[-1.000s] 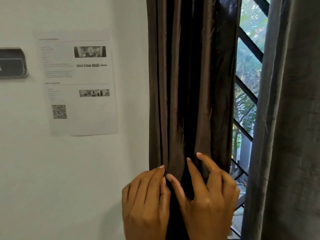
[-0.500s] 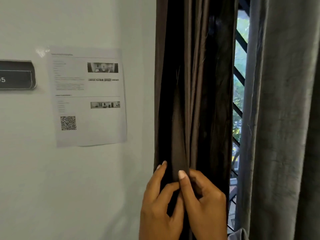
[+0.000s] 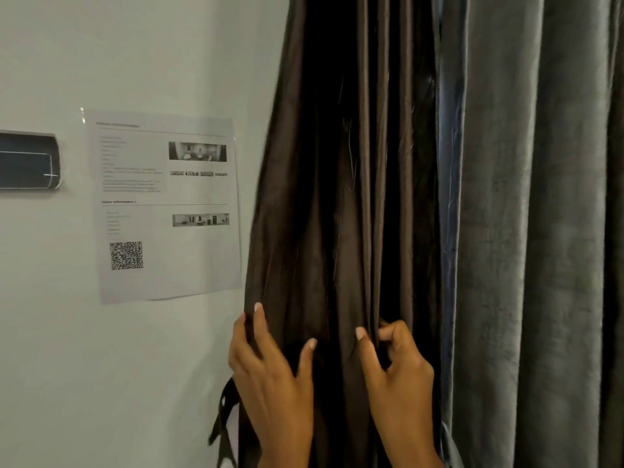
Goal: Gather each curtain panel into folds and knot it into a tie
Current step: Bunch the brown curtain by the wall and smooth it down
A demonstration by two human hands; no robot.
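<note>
A dark brown curtain panel [image 3: 341,184] hangs in vertical folds in the middle of the view. My left hand [image 3: 270,376] grips its left edge, fingers wrapped behind the cloth and thumb in front. My right hand [image 3: 395,373] pinches a bundle of narrow folds near the panel's right side between thumb and curled fingers. A grey curtain panel [image 3: 533,214] hangs loose to the right, untouched. A dark strap [image 3: 223,420] dangles by the wall below my left hand.
A white wall [image 3: 135,52] fills the left, with a printed paper sheet [image 3: 165,204] bearing a QR code taped to it and a dark sign plate [image 3: 28,160] at the far left edge.
My hands have spread apart: the left moved to the curtain's left edge, the right stays on the gathered folds. The view shifted right, and the window gap is now covered.
</note>
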